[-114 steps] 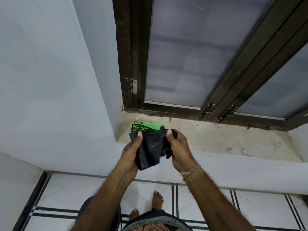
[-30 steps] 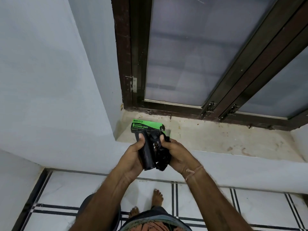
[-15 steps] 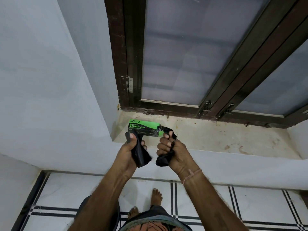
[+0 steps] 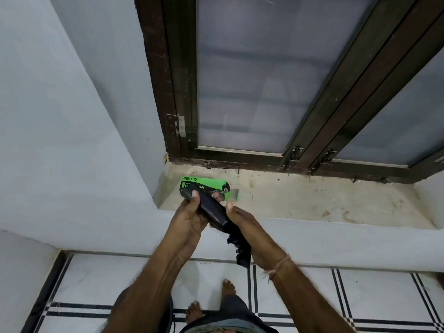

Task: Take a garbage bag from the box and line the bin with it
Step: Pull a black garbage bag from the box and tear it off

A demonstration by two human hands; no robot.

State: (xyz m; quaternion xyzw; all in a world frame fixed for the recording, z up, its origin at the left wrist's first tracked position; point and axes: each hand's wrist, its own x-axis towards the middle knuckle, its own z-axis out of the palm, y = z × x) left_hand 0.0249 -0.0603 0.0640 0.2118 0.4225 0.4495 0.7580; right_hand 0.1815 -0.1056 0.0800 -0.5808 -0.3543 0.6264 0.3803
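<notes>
Window sill (image 4: 300, 200): green "BECO" box (image 4: 204, 185); left hand (image 4: 189, 218), right hand (image 4: 247, 227) both clutch black bag (image 4: 213, 212).

Green cardboard garbage-bag box (image 4: 204, 186) on the stained stone window sill (image 4: 300, 198), near its left end, close to the front edge. Behind, along the sill's back edge, dark wooden window frame (image 4: 177, 92). Before the box, over the sill's front edge, rolled black plastic garbage bag (image 4: 213, 212), between left hand (image 4: 189, 219) and right hand (image 4: 249, 227). Below, white tiled floor (image 4: 211, 272) with dark lines.
</notes>
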